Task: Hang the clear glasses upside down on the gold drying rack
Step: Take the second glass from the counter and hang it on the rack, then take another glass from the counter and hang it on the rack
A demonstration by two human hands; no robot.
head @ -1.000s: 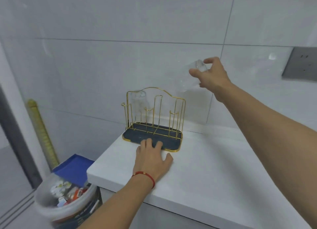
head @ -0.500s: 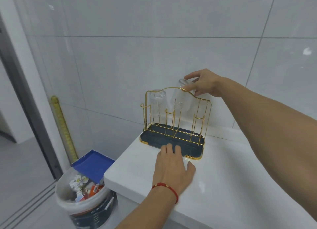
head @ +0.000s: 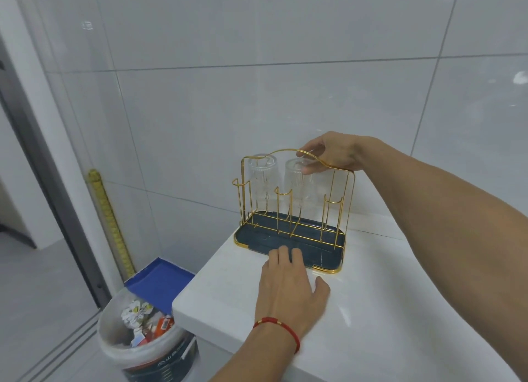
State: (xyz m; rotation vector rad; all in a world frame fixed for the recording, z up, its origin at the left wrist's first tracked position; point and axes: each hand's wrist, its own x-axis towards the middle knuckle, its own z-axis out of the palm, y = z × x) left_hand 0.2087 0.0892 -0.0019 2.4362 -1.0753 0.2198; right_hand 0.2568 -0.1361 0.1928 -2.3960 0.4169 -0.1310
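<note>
Left hand [head: 288,293] lies flat, fingers spread; right hand [head: 333,154] pinches one of two upright, mouth-down clear glasses [head: 297,185] on the gold rack [head: 350,198] between them.

The rack [head: 297,198] was thin, shiny gold metal wire over a dark blue, smooth, slightly glossy tray [head: 323,253]. The two glasses [head: 261,178] were clear with ribbed sides. The counter [head: 385,310] was white, polished and reflective. The wall tiles [head: 257,110] were glossy pale grey. The bin [head: 148,350] looked like translucent plastic.
</note>
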